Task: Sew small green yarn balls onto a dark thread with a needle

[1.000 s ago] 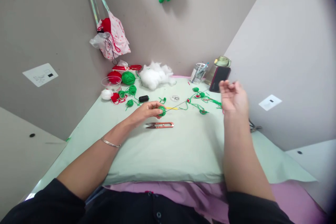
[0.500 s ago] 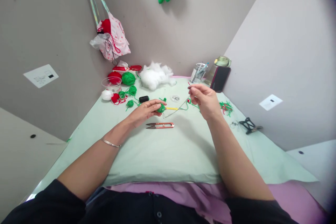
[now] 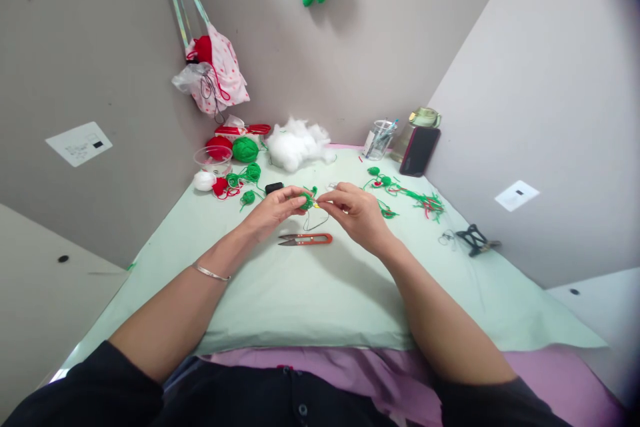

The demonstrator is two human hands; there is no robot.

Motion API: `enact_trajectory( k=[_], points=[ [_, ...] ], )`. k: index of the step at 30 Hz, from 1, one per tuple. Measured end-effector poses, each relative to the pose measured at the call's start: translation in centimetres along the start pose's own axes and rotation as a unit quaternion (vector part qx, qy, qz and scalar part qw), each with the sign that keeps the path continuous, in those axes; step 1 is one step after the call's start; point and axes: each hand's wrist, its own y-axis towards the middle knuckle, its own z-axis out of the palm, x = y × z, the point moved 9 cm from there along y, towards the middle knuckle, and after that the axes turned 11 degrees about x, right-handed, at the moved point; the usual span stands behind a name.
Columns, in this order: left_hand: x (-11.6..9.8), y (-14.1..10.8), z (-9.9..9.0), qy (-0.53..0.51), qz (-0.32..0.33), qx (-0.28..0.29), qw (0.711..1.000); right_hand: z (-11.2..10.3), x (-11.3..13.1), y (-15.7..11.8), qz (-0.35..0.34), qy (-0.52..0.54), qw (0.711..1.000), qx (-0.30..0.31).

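My left hand is closed around a small green crocheted piece, partly hidden by its fingers. My right hand pinches a thin, tiny thing right at the piece's edge; it looks like a sewing needle, mostly covered by the fingertips. A dark thread hangs in a loose loop below both hands. Just under them on the table lie orange-handled thread snips, blades pointing left. Behind the left fingers stands a black thread spool.
White stuffing sits at the back, with a green yarn ball and a clear tub to its left. At right are green crocheted pieces with yarn tails, a phone, a clear cup and a black stand.
My right hand has come down and left from a raised spot to the green piece. The thread, stretched between the hands before, now hangs slack. My left hand has hardly moved.
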Motion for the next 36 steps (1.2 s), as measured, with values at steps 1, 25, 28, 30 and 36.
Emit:
enact_trajectory(
  k=[1,25,28,30,36],
  points=[
    [0.0,0.0,0.0,0.003,0.000,0.001,1.000,0.1,0.1,0.0,0.000,-0.008,1.000,0.004],
    [-0.2,0.0,0.8,-0.002,-0.010,0.044,0.999,1.1,-2.6,0.4,0.086,0.244,0.965,0.038],
    [-0.4,-0.1,1.0,-0.014,-0.004,0.042,0.999,1.7,-3.1,0.5,0.107,0.308,0.944,0.050],
    [-0.3,-0.1,1.2,-0.019,-0.001,0.042,0.999,2.0,-3.1,0.5,0.109,0.328,0.937,0.049],
    [0.0,-0.1,1.3,-0.019,0.005,0.035,0.999,2.5,-3.0,0.6,0.106,0.318,0.942,0.035]
  ],
)
